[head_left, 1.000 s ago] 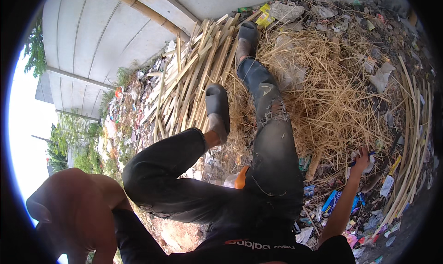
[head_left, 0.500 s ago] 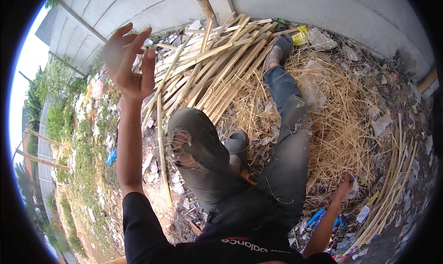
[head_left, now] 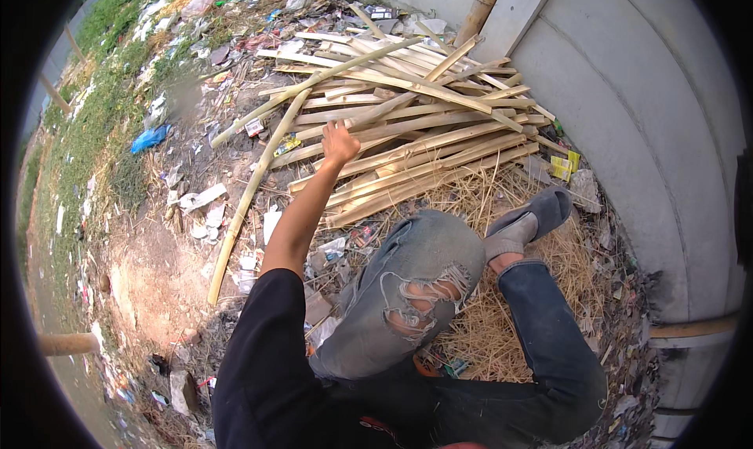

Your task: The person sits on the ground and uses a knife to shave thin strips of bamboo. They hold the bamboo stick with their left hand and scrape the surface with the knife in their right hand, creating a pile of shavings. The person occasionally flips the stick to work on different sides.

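My left hand (head_left: 340,145) reaches out over the near-left side of a heap of split bamboo strips (head_left: 439,155). Its fingers are curled round the near end of one bamboo strip (head_left: 384,112), which still lies among the others. The strips are pale and flat-sided, piled roughly crosswise. Two longer poles lie on the heap's left, one of them a greenish bamboo pole (head_left: 255,186) slanting down toward me. My right hand is out of the picture.
Dry straw shavings (head_left: 502,323) lie under and around my legs. A concrete panel wall (head_left: 627,119) rises on the right, with a bamboo post (head_left: 480,11) against it. Litter, a blue plastic bag (head_left: 150,139) and weeds (head_left: 129,167) spread over the left ground.
My view has swung left. My left hand, raised with spread fingers before, has come down onto a bamboo strip. My right hand, holding something small and blue, has left the picture.
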Demonstrator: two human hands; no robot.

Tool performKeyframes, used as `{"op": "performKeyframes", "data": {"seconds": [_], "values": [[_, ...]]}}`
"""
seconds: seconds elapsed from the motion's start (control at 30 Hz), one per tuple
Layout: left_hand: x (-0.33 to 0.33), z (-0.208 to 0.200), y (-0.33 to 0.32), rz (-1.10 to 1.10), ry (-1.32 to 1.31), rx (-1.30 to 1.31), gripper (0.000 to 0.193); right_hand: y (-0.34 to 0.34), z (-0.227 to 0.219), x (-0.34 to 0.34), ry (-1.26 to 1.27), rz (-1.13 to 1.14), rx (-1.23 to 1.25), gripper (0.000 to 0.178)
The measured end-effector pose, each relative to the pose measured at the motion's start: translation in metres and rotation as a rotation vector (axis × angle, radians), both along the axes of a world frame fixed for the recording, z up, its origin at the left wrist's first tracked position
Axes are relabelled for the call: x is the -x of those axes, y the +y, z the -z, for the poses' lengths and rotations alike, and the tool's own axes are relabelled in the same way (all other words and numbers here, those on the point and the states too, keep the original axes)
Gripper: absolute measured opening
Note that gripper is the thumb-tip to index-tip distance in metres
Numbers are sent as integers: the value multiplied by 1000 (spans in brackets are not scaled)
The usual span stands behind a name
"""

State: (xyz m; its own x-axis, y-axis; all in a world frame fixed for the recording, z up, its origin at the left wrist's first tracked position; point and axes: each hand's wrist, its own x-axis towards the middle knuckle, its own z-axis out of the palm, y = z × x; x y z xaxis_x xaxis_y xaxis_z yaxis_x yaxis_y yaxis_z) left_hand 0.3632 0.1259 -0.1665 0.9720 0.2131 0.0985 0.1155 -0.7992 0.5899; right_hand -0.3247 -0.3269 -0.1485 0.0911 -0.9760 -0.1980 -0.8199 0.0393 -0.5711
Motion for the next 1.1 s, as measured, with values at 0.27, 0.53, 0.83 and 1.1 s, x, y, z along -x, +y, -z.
{"op": "performKeyframes", "data": {"seconds": [0.27, 0.53, 0.83, 1.1], "values": [[-35, 41, 60, 11, 174, -337, 43, -28, 19, -65, 28, -127, -49, 46], [15, 25, 84, 410, 228, 426, 57, -35, 36, -74, 34, -111, -56, 45], [69, 32, 95, 376, 216, 24, 35, -36, 49, -77, -12, -119, -64, 45], [57, -30, -70, 403, -363, -81, 61, -34, 55, -57, -35, -64, -40, 44]]}}
